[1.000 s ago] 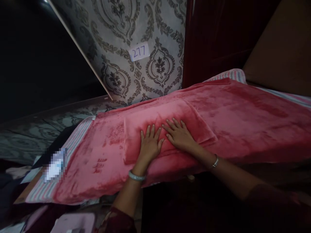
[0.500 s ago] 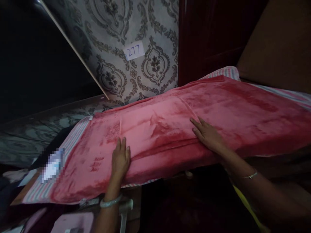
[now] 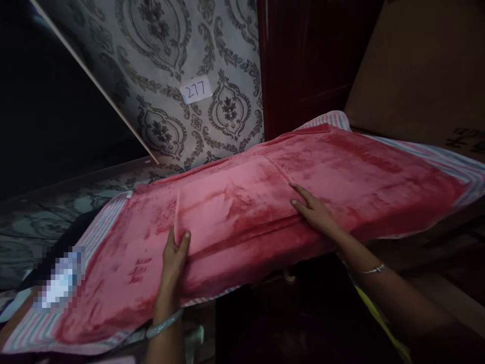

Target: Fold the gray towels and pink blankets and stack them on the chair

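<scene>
A lighter pink, smooth cloth (image 3: 212, 202) lies flat and folded, slightly wrinkled in the middle, on a red-pink plush blanket (image 3: 364, 177). My left hand (image 3: 174, 260) is at the cloth's left edge, which runs up between its thumb and fingers; the fingers' undersides are hidden. At the right edge, my right hand (image 3: 318, 215) rests with its fingers stretched out and thumb apart, the fingertips touching the border of the cloth. A dark fold line crosses the plush between the two hands.
Striped cloth (image 3: 102, 227) shows from beneath the blanket at both ends. Behind stand a patterned wall with a paper label "277" (image 3: 196, 90), a dark red panel (image 3: 303, 65) and a large brown cardboard sheet (image 3: 424, 65). A dark screen-like panel (image 3: 49, 96) is at left.
My left hand has turned from lying flat to having the cloth's left edge between thumb and fingers. My right hand has moved slightly onto the right edge. The view has shifted right.
</scene>
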Available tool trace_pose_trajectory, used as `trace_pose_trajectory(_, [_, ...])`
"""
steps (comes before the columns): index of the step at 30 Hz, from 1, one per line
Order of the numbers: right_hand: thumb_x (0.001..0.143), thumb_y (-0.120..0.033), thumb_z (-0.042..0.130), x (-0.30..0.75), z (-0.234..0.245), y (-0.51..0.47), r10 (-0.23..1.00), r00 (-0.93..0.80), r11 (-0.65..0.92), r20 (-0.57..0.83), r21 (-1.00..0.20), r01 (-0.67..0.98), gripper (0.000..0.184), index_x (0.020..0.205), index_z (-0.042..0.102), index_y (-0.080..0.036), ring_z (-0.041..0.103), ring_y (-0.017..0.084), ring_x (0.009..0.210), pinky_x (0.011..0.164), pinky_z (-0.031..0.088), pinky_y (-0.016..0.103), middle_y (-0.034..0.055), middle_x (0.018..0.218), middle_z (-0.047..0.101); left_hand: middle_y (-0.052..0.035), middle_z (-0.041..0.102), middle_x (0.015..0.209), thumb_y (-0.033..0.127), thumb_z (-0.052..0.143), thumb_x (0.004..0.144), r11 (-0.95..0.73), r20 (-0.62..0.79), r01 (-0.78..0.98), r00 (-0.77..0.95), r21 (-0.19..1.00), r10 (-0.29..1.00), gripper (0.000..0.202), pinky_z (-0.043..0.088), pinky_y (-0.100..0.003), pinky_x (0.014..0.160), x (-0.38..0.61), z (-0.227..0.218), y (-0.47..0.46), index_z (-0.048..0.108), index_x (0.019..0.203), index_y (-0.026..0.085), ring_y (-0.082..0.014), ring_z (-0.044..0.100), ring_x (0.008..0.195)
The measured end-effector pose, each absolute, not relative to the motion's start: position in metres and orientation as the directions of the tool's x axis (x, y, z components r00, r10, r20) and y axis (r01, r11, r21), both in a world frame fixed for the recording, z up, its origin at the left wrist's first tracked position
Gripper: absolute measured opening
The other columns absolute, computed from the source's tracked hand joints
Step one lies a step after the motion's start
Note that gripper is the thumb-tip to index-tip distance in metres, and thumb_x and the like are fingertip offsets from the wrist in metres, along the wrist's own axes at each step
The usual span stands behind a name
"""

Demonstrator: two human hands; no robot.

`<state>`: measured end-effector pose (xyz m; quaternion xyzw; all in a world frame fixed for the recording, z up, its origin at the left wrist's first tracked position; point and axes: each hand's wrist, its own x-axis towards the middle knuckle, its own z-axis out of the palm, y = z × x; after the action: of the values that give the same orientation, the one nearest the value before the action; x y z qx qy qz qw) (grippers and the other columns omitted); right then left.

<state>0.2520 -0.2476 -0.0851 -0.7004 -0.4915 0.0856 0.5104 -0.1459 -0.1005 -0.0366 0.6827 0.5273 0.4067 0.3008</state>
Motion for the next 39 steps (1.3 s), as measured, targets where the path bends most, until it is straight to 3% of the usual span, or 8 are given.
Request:
trace_pose_trajectory(6, [0.091,-0.043,0.054,0.253,-0.082,-0.255,0.777,0.486,0.034,0.401,-0.797,0.604,0.053,0.14,0.057,-0.023,0.053,0.026,0.134,0.115,0.042,0.046,0.006,0.141,0.061,-0.0104,0.059,0.145,0.047,0.061,0.087,-0.132,0.145,0.385,-0.005,0.913,0.989,0.067,0.044,-0.045,0.115,-0.147,-0.036,-0.108,0.05,0.148,0.019,-0.0278,0.057,0.131])
trace_pose_trajectory(14, [0.098,-0.052,0.046,0.253,-0.093,-0.261,0.752,0.462,0.006,0.469,-0.707,0.708,0.056,0.145,0.052,-0.024,0.055,0.027,0.131,0.109,0.048,0.045,0.0082,0.142,0.059,-0.014,0.063,0.137,0.054,0.052,0.092,-0.209,0.268,0.52,-0.039,0.828,0.963,0.063,0.049,-0.043,0.109,-0.151,-0.044,-0.117,0.055,0.142,0.015,-0.028,0.059,0.126])
trace_pose_trajectory(17, [0.096,-0.054,0.049,0.244,-0.092,-0.264,0.657,0.428,0.003,0.621,-0.569,0.822,0.058,0.145,0.053,-0.023,0.054,0.031,0.129,0.109,0.046,0.049,0.0127,0.139,0.058,-0.0196,0.06,0.136,0.056,0.05,0.092,-0.313,0.525,0.727,-0.076,0.611,0.848,0.067,0.046,-0.051,0.11,-0.149,-0.045,-0.125,0.051,0.143,0.012,-0.0328,0.057,0.127])
trace_pose_trajectory(19, [0.094,-0.052,0.054,0.232,-0.086,-0.264,0.612,0.347,0.015,0.71,-0.449,0.893,0.059,0.145,0.053,-0.022,0.051,0.033,0.131,0.111,0.042,0.053,0.0149,0.142,0.054,-0.0214,0.058,0.138,0.051,0.053,0.092,-0.452,0.681,0.82,0.109,0.35,0.724,0.062,0.04,-0.055,0.114,-0.137,-0.042,-0.134,0.053,0.14,0.012,-0.0349,0.051,0.133])
trace_pose_trajectory(21, [0.093,-0.046,0.056,0.215,-0.078,-0.261,0.639,0.224,0.056,0.736,-0.335,0.94,0.056,0.144,0.054,-0.023,0.048,0.033,0.134,0.113,0.039,0.055,0.0144,0.146,0.051,-0.0196,0.057,0.141,0.044,0.056,0.093,-0.605,0.698,0.785,0.361,0.13,0.618,0.053,0.036,-0.053,0.117,-0.117,-0.037,-0.143,0.055,0.138,0.016,-0.0336,0.048,0.138])
trace_pose_trajectory(24, [0.092,-0.034,0.054,0.192,-0.07,-0.248,0.748,0.032,0.146,0.663,-0.211,0.966,0.05,0.141,0.058,-0.025,0.046,0.032,0.137,0.116,0.032,0.058,0.0115,0.148,0.052,-0.0154,0.056,0.147,0.031,0.054,0.094,-0.761,0.581,0.648,0.627,-0.019,0.519,0.047,0.035,-0.05,0.118,-0.08,-0.034,-0.15,0.055,0.14,0.021,-0.0298,0.047,0.14])
trace_pose_trajectory(31, [0.086,-0.008,0.043,0.187,-0.075,-0.223,0.82,-0.121,0.235,0.56,-0.137,0.962,0.058,0.139,0.061,-0.022,0.054,0.026,0.131,0.112,0.04,0.055,0.0089,0.14,0.062,-0.0152,0.061,0.142,0.004,0.044,0.087,-0.794,0.386,0.605,0.747,-0.058,0.541,0.058,0.046,-0.046,0.11,-0.052,-0.049,-0.137,0.055,0.143,0.017,-0.0269,0.056,0.133])
trace_pose_trajectory(39, [0.092,-0.006,0.034,0.195,-0.085,-0.215,0.776,-0.122,0.262,0.619,-0.14,0.955,0.052,0.128,0.07,-0.021,0.064,0.023,0.119,0.104,0.051,0.045,0.009,0.128,0.069,-0.0118,0.069,0.131,0.003,0.044,0.088,-0.84,0.383,0.542,0.769,0.035,0.512,0.051,0.053,-0.041,0.105,-0.064,-0.038,-0.126,0.065,0.132,0.018,-0.023,0.065,0.122])
